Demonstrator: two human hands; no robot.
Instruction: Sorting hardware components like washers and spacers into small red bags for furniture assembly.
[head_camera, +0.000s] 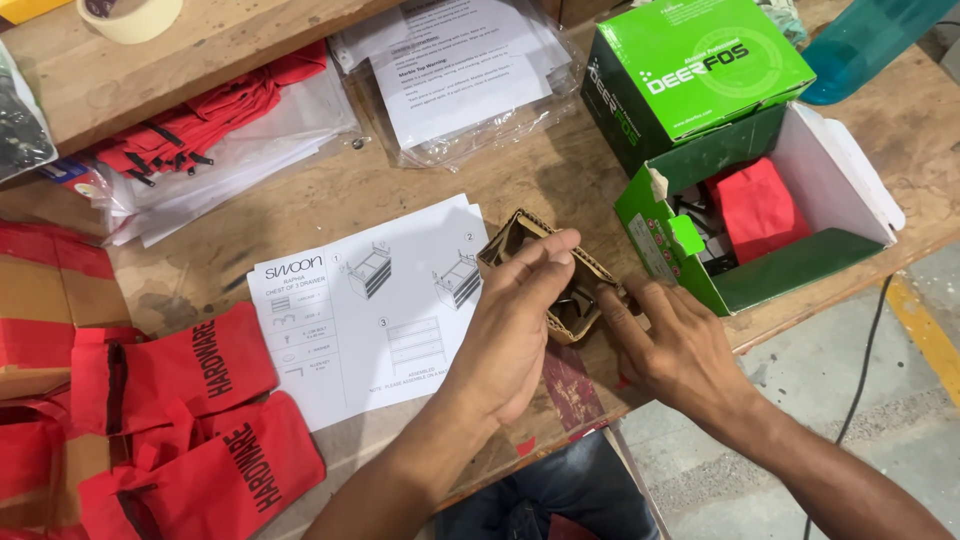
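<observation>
Head view: left hand (515, 325) and right hand (670, 345) both grip small brown corrugated-cardboard box (545, 270), mid-fold on wooden counter (400, 180); next needs flaps pressed inward beside grip.

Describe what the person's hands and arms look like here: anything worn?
Both forearms are bare to the frame's edge, with no sleeves in view. The left hand and right hand wear no gloves, and no rings, watch or wristband show. Fingernails are short and unpainted. Blue jeans show below the forearms.
</observation>
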